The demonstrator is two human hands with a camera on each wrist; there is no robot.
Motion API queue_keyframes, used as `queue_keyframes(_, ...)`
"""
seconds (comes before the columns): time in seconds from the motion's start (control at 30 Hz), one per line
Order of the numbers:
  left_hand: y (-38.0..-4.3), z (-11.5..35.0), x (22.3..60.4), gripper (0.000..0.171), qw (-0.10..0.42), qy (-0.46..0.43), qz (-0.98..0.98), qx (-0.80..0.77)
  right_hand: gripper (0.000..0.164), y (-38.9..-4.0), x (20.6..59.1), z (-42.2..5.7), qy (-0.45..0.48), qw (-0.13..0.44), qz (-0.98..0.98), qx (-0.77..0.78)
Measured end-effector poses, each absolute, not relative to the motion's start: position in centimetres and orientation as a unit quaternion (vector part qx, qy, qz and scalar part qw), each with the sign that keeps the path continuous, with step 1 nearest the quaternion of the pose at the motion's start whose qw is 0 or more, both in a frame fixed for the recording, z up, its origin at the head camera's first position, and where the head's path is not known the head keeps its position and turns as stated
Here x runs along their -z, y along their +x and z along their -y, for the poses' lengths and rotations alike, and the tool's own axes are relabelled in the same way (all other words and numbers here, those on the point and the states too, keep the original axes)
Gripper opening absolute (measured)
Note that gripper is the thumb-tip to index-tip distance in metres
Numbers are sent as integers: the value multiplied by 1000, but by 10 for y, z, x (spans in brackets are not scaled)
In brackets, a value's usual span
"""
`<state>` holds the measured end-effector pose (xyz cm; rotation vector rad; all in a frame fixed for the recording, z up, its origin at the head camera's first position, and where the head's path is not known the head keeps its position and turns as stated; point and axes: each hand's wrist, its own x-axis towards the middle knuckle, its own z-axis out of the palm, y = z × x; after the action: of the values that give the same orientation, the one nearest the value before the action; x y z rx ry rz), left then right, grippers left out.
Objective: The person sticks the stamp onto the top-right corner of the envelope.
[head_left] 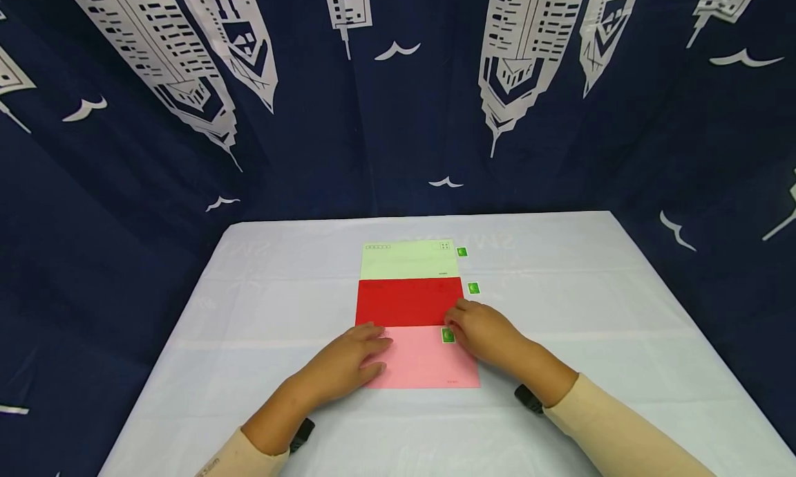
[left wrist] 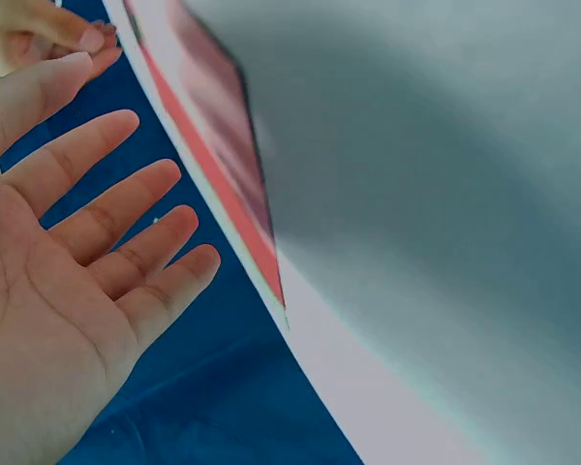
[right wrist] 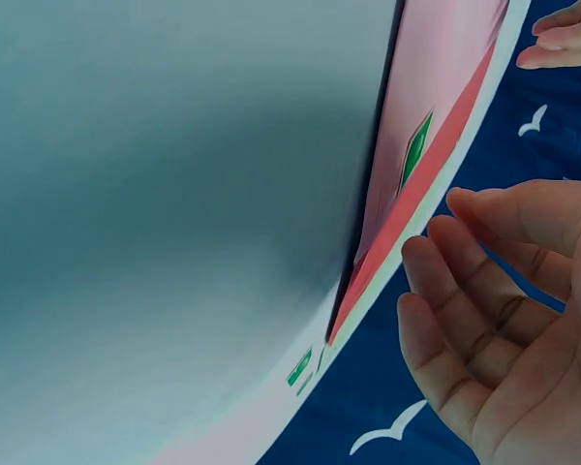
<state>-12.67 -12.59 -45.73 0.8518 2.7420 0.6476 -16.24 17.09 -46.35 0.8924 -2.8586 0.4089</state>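
A pink envelope (head_left: 423, 368) lies nearest the person, with a red envelope (head_left: 404, 301) beyond it and a pale green envelope (head_left: 407, 261) at the far end. One small green stamp (head_left: 448, 335) sits near the pink envelope's upper right corner. My left hand (head_left: 342, 361) is over the pink envelope's left side; its fingers look spread and fairly straight in the left wrist view. Over the right side is my right hand (head_left: 488, 332), its fingers loosely bent close to the stamp. Nothing shows between them in the right wrist view.
Two more green stamps lie right of the envelopes: one stamp (head_left: 474, 287) beside the red envelope, another stamp (head_left: 462, 251) beside the pale green one. A white cloth covers the table (head_left: 280, 290). Behind hangs a dark blue curtain (head_left: 410, 117) with white prints.
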Motion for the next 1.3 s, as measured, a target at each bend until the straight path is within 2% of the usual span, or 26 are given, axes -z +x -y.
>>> queue_keyframes(0.37, -137, 131, 447, 42, 50, 278, -928, -242, 13, -162, 458, -182, 269, 66, 949, -149)
queue_keyframes(0.6, -144, 131, 446, 42, 45, 272, -928, -251, 18, -163, 454, -189, 252, 73, 952, -160)
queue_keyframes(1.1, -160, 127, 446, 48, 33, 270, -927, -259, 23, -171, 456, -208, 217, 52, 959, -175)
queue_keyframes(1.3, -167, 122, 445, 48, 31, 266, -931, -248, 30, -176, 458, -215, 198, 32, 964, -173)
